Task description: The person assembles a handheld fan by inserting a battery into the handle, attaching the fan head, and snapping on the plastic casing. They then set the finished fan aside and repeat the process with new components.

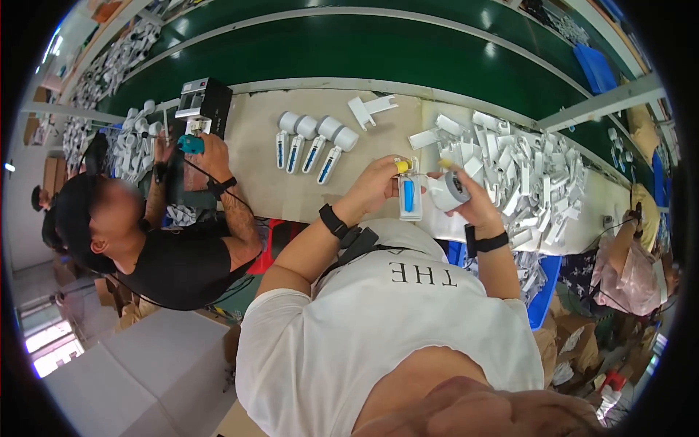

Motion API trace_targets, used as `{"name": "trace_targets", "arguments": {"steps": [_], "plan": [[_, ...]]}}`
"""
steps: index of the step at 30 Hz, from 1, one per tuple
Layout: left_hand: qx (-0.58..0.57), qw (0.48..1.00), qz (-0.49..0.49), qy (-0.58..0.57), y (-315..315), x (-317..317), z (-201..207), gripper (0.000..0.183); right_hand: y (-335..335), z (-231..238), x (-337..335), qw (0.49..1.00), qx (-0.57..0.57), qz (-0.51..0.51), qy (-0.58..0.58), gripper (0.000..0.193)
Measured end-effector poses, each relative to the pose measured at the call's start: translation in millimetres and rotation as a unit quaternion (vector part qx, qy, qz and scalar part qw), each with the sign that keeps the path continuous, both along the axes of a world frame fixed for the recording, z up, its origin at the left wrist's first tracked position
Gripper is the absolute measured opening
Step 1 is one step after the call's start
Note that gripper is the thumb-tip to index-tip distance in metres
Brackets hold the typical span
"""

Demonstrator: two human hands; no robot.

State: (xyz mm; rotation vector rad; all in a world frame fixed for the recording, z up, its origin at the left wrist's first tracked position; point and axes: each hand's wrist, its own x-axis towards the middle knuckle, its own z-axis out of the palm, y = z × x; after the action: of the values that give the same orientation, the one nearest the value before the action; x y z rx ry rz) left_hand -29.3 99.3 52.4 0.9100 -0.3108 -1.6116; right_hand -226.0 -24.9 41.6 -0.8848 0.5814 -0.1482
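Note:
In front of my chest, my left hand point(377, 186) is closed on a white handle housing point(411, 212), whose open side shows a blue cylindrical cell point(408, 195). My right hand point(475, 202) grips a round white-and-grey head point(449, 191) just to the right of it. Thin wires appear to run between the head and the top of the housing. Yellow covers sit on a fingertip of each hand. To the left lie several similar units in a row, with grey-white heads point(342, 135) and blue cells in their handles point(329, 166).
Loose white plastic shells point(513, 171) are heaped on the table at right. Two white shell pieces point(370, 109) lie near the far edge, before a green conveyor belt point(349, 54). At left a person in black point(182, 255) holds a teal tool point(191, 143) beside a black machine point(206, 102).

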Motion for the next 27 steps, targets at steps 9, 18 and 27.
{"name": "trace_targets", "arguments": {"steps": [9, 18, 27], "plan": [[0.006, 0.993, -0.042, 0.113, 2, 17, 17, 0.033, 61, -1, 18, 0.969, 0.058, -0.133, -0.201, 0.081], [0.021, 0.989, -0.123, -0.081, 4, 18, 34, 0.020, 33, 23, 19, 0.787, -0.581, -0.190, -0.086, 0.072], [-0.033, 0.962, -0.111, -0.248, 5, 11, 37, 0.015, 22, -1, 12, 0.799, -0.559, -0.196, -0.105, 0.069]]}}
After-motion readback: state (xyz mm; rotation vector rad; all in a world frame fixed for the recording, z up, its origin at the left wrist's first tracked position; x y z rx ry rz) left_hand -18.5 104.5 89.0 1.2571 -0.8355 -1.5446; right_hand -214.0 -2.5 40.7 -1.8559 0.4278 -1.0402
